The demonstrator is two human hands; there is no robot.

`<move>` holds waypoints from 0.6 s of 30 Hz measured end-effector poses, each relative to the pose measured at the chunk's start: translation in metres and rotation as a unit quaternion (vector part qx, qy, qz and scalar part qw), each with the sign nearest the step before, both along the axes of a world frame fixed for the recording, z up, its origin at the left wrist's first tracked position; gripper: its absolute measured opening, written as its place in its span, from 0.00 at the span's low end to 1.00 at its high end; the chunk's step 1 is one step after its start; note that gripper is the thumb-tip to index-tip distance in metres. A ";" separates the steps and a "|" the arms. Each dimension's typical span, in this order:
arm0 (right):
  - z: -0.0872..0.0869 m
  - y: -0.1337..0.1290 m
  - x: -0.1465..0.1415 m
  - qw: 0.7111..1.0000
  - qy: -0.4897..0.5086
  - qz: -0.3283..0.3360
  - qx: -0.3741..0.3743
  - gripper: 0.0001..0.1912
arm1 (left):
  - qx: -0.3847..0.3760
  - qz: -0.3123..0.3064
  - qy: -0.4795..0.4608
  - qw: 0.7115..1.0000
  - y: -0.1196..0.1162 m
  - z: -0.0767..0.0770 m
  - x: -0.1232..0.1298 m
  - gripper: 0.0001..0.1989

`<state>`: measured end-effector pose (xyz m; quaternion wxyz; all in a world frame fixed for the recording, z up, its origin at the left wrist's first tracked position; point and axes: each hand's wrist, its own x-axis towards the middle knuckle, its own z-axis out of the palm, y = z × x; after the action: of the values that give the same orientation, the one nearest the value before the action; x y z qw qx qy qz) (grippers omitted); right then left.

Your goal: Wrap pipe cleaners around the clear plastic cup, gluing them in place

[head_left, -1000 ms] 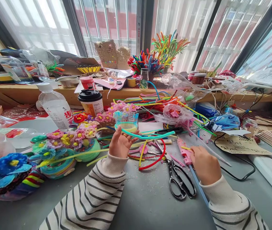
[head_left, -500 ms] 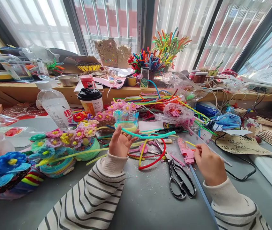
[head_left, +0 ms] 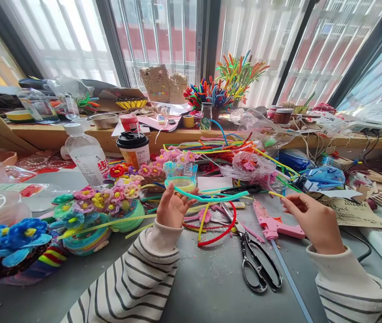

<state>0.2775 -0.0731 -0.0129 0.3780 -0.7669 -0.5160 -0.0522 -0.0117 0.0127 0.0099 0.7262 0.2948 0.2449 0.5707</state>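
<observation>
My left hand (head_left: 174, 207) is closed around a small clear plastic cup (head_left: 180, 170) with blue print. A turquoise pipe cleaner (head_left: 218, 197) lies along the cup's lower edge, and its free end sticks out to the right. Between the thumb and fingertips of my right hand (head_left: 315, 220) is the end of a short yellow pipe cleaner (head_left: 275, 194). Left of that hand, a pink glue gun (head_left: 271, 224) lies on the table. Black-handled scissors (head_left: 258, 260) lie between my hands, beside a bent red pipe cleaner (head_left: 227, 232).
Pipe-cleaner flower pots (head_left: 86, 224) crowd the left side, with a water bottle (head_left: 85, 154) and a lidded paper cup (head_left: 133, 150) behind them. Loose pipe cleaners (head_left: 211, 146) are heaped at the back. Sandpaper (head_left: 355, 211) lies at the right.
My right hand has moved right, away from the glue gun, carrying the yellow pipe cleaner. My left hand still holds the cup. The whole view has shifted slightly.
</observation>
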 end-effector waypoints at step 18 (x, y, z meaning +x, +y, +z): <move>-0.052 -0.037 0.014 0.935 -0.285 0.189 -0.095 0.18 | -0.008 -0.002 0.006 1.000 -0.001 0.000 0.000 0.20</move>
<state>0.2920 -0.1099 -0.0652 0.1432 -0.6409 -0.7397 -0.1466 -0.0113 0.0119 0.0102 0.7281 0.2932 0.2532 0.5655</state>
